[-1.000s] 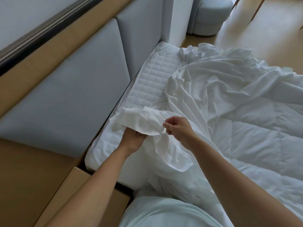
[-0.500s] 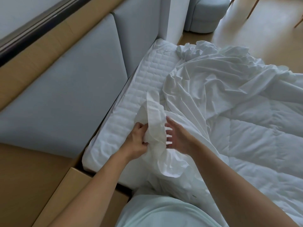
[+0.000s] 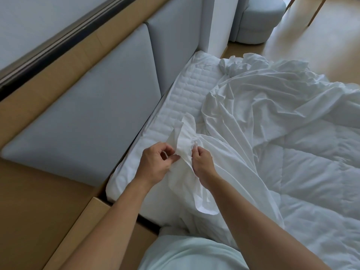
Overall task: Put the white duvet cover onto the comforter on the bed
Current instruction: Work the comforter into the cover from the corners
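The white duvet cover lies crumpled across the bed, spreading from the headboard side toward the far edge. A bunched corner of it stands up near the bed's near-left end. My left hand pinches this corner from the left with thumb and fingers. My right hand grips the same corner from the right, fingers curled into the cloth. The quilted white comforter lies flat on the right, partly under the cover. A strip of quilted mattress pad shows bare along the headboard.
A grey padded headboard with a tan wooden frame runs along the left. A grey round ottoman stands on the wooden floor beyond the bed. My light green shirt fills the bottom middle.
The cover corner went from spread wide between my hands to gathered upright. Both hands came close together on it, and my right hand's fingers, spread half a second ago, have curled into the cloth.
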Action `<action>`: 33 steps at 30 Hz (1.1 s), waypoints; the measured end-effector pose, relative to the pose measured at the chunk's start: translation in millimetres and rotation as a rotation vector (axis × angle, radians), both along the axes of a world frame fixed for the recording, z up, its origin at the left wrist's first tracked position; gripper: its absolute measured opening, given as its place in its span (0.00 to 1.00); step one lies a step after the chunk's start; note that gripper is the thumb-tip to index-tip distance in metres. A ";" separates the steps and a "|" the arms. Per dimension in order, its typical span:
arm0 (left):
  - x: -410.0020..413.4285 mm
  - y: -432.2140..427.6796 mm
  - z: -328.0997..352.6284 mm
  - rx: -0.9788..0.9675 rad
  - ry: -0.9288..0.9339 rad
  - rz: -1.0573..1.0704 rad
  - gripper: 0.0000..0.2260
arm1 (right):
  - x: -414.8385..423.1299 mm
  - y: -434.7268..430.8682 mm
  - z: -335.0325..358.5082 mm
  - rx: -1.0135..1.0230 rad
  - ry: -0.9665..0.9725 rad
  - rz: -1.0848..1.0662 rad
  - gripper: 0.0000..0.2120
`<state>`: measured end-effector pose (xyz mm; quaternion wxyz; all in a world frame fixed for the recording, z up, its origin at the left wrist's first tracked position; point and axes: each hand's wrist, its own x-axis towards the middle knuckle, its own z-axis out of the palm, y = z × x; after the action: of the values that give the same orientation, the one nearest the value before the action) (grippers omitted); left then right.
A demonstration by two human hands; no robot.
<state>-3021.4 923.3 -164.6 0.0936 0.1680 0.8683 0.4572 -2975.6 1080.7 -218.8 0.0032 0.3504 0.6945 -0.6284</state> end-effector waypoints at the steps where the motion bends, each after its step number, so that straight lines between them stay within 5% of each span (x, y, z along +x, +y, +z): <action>1: 4.1 0.1 2.6 -0.004 0.037 -0.002 0.09 | 1.8 -0.1 1.4 -0.022 0.014 -0.012 0.20; 12: 86.9 17.3 -0.1 -0.012 0.190 -0.193 0.07 | 5.0 4.9 7.3 -0.038 0.115 -0.029 0.22; 14: 86.2 16.7 -11.8 -0.009 -0.020 -0.165 0.04 | 7.4 8.9 5.8 -0.046 0.092 0.005 0.22; 16: 80.7 16.2 -16.6 0.266 -0.414 0.019 0.08 | 9.0 15.4 6.1 -0.058 0.075 0.003 0.21; 18: 72.3 16.3 -20.5 0.494 -0.595 0.212 0.09 | 9.0 23.2 7.5 -0.050 0.062 0.001 0.21; 22: 57.7 26.0 -22.9 0.352 -0.472 0.265 0.12 | 10.0 29.6 11.6 0.006 0.069 0.056 0.21; 29: 34.7 39.9 -8.1 0.112 -0.407 -0.092 0.18 | 19.3 39.8 28.3 0.387 0.009 0.120 0.25; 33: 25.7 51.4 -10.3 -0.095 -0.125 0.087 0.12 | 23.9 41.7 43.3 0.517 0.117 0.034 0.26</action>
<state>-2995.7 974.8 -174.9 0.1355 0.0969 0.8879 0.4288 -2951.7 1122.4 -175.5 -0.1162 0.2909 0.8368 -0.4491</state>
